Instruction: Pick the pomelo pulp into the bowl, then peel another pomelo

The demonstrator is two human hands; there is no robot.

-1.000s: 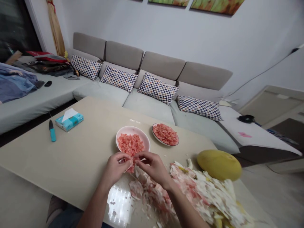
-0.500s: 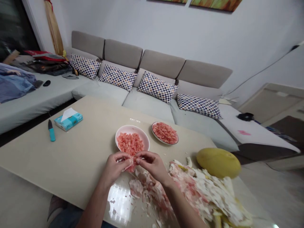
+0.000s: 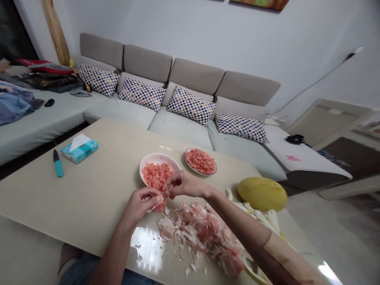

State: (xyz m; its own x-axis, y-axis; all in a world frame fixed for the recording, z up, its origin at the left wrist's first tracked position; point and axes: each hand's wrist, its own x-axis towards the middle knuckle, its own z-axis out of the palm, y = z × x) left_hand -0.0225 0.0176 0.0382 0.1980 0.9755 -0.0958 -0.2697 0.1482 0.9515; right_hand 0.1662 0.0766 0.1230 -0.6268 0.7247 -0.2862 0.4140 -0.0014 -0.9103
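Note:
My left hand (image 3: 145,204) is closed around a pink pomelo segment (image 3: 161,206) with pale skin still on it, just in front of the white bowl. My right hand (image 3: 185,185) reaches in from the right, its thumb and fingertips pinched at the segment's upper edge. The white bowl (image 3: 145,159) holds loose pieces of pink pomelo flesh (image 3: 157,175), and my right fingers overlap its near rim. Under my right forearm lies a heap of peeled membranes (image 3: 202,225), pink and whitish.
A dark-rimmed plate piled with pomelo flesh (image 3: 201,161) stands behind the bowl. At right sits a whole yellow pomelo (image 3: 263,194) near rind scraps (image 3: 273,221). On the left are a blue tissue pack (image 3: 80,149) and a turquoise-handled knife (image 3: 58,165). A sofa (image 3: 181,122) runs behind the table.
My right hand has shifted up over the bowl's near rim, and its forearm has swung further right across the peel heap. My left hand stays with the segment. The view has shifted slightly.

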